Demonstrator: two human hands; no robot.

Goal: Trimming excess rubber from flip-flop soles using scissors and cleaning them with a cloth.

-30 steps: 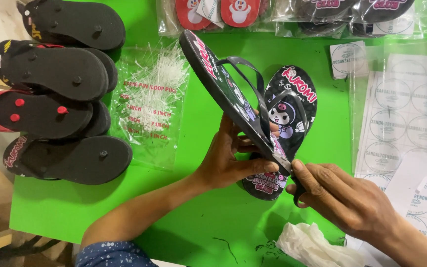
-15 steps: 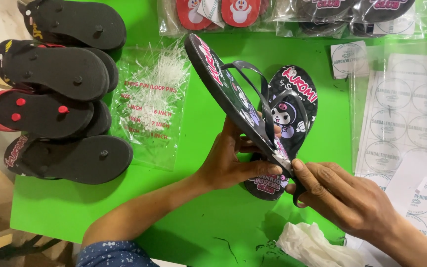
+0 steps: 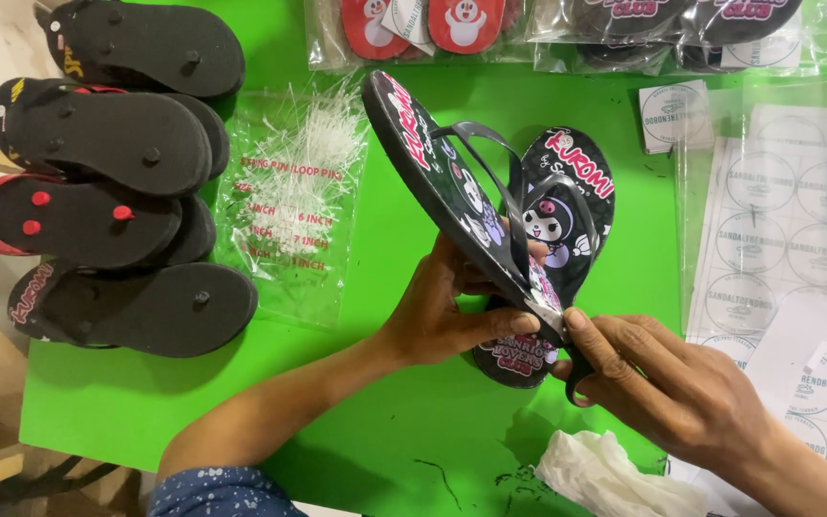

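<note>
We tilt the upper sandal (image 3: 437,177) on edge above its mate (image 3: 567,206), left hand (image 3: 442,311) gripping its heel, right hand (image 3: 667,388) fingers pinching the heel's tip, so its straps face us.

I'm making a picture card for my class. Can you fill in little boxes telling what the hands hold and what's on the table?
left hand: grips the heel end of a black cartoon flip-flop, held tilted on edge
right hand: pinches the same heel end from the other side
under it: a matching flip-flop lying flat
table: bright green
left side: stack of black flip-flops, soles up
middle: clear bag of plastic loop pins
right side: sheets of round stickers
near edge: crumpled white tissue
</note>
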